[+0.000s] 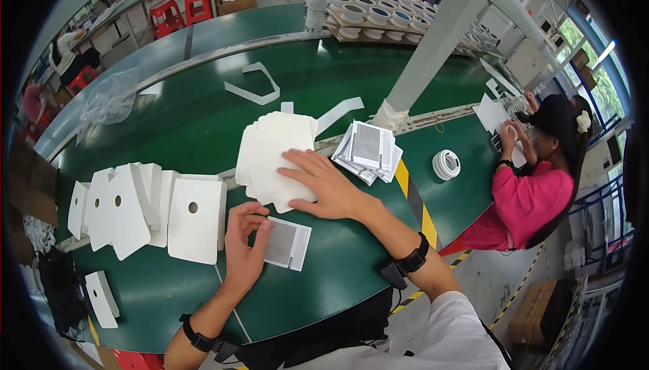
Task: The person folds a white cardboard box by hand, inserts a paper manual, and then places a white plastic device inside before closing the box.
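My left hand (245, 245) has its fingers curled in, thumb and fingertips at the upper left corner of a printed leaflet (292, 245). The leaflet is over the green table, close to the near edge. Just beyond it, my right hand (326, 184) lies palm down with fingers spread on a fanned pile of white blank cards (270, 147). A stack of printed leaflets (368, 150) sits to the right of that pile. Left of my left hand stands a row of white flat boxes (196, 218), each visible front having a round hole.
A white ring-shaped part (446, 165) lies to the right, near a co-worker in a pink top (531, 197). A slanted white post (433, 52) rises behind the leaflets. Paper strips (253, 86), a clear plastic bag (108, 99) and trays of round white parts (378, 15) are farther back.
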{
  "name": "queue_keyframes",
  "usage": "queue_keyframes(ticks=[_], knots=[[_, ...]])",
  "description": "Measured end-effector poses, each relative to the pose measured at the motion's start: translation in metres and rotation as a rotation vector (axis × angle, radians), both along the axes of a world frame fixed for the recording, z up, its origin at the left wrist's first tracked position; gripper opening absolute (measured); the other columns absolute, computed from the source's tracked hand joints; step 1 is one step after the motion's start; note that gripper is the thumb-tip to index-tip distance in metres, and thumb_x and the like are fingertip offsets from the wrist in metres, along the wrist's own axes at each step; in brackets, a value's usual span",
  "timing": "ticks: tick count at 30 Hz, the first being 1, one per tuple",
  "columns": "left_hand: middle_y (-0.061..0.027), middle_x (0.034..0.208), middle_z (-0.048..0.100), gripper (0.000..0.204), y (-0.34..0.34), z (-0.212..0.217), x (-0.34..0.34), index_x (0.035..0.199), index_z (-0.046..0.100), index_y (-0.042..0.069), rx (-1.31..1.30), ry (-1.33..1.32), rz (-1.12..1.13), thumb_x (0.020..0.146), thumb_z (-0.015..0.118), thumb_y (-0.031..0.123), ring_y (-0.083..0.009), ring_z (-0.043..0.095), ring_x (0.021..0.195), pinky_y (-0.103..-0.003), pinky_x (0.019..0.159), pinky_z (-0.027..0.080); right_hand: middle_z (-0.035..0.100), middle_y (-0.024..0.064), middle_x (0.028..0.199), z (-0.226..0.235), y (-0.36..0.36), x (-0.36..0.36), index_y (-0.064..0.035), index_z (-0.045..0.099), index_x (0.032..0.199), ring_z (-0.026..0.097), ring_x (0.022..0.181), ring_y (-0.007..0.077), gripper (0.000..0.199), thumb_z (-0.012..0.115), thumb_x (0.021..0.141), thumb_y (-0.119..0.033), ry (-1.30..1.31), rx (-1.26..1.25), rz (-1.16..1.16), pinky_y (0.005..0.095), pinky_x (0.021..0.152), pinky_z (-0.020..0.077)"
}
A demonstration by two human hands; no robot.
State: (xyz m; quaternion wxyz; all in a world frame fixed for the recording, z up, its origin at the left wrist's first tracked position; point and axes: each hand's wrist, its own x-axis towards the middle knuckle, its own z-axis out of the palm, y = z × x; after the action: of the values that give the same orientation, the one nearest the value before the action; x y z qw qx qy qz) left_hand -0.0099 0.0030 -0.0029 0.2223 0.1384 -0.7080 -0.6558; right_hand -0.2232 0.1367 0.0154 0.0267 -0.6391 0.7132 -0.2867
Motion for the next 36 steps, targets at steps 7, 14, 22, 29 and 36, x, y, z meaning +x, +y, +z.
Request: queue_keyframes(ticks=[7, 14, 22, 29, 36], knots=[[-0.0122, 0.136, 0.049, 0.044, 0.004, 0.005, -0.004, 0.133, 0.045, -0.001, -0.094, -0.015, 0.185, 0.091, 0.056, -0.008, -0.0187, 0.057, 0.109, -0.03, 0.092, 0.048, 0.046, 0.0182, 0.148, -0.008, -0.012, 0.004, -0.01, 0.058, 0.138, 0.033, 0.145, 0.0384, 0.061, 0.076, 0.086, -0.035, -0.024, -0.042, -0.161, 0.0486, 0.118, 0.03], [-0.0122, 0.137, 0.048, 0.043, 0.004, 0.005, -0.007, 0.133, 0.045, 0.0, -0.077, -0.024, 0.146, 0.092, 0.056, -0.007, -0.018, 0.056, 0.11, -0.03, 0.091, 0.048, 0.05, 0.0176, 0.143, -0.01, -0.014, -0.002, -0.0137, 0.063, 0.133, 0.042, 0.139, 0.0374, 0.049, 0.073, 0.088, -0.03, 0.132, -0.09, -0.164, 0.0474, 0.112, 0.0391], [-0.0115, 0.135, 0.049, 0.041, 0.0, 0.002, -0.002, 0.131, 0.044, 0.0, 0.086, 0.015, 0.168, 0.093, 0.057, -0.008, -0.0162, 0.057, 0.107, -0.029, 0.089, 0.05, 0.067, 0.0147, 0.12, -0.005, -0.017, 0.002, -0.0089, 0.069, 0.119, 0.066, 0.112, 0.0327, 0.032, 0.071, 0.089, -0.02, 0.356, -0.202, -0.158, 0.0353, 0.09, 0.0575], [-0.0144, 0.153, 0.039, 0.074, -0.008, -0.017, -0.001, 0.154, 0.028, 0.005, 0.606, 0.291, -0.235, 0.103, 0.046, 0.056, -0.025, 0.044, 0.136, -0.042, 0.11, 0.041, 0.072, 0.0135, 0.112, 0.029, -0.008, 0.035, -0.0007, 0.068, 0.106, 0.072, 0.104, 0.0283, 0.025, 0.071, 0.085, -0.015, 0.505, -0.508, 0.065, 0.0347, 0.087, 0.0594], [-0.0132, 0.161, 0.03, 0.105, -0.018, 0.017, 0.003, 0.161, 0.012, 0.01, 0.909, 0.295, -0.538, 0.089, 0.04, 0.082, -0.0299, 0.026, 0.151, -0.05, 0.121, 0.029, 0.067, 0.0152, 0.125, 0.029, -0.012, 0.067, -0.0004, 0.067, 0.108, 0.066, 0.115, 0.0283, 0.029, 0.069, 0.088, -0.021, 0.477, -0.409, 0.255, 0.0386, 0.099, 0.0543]])
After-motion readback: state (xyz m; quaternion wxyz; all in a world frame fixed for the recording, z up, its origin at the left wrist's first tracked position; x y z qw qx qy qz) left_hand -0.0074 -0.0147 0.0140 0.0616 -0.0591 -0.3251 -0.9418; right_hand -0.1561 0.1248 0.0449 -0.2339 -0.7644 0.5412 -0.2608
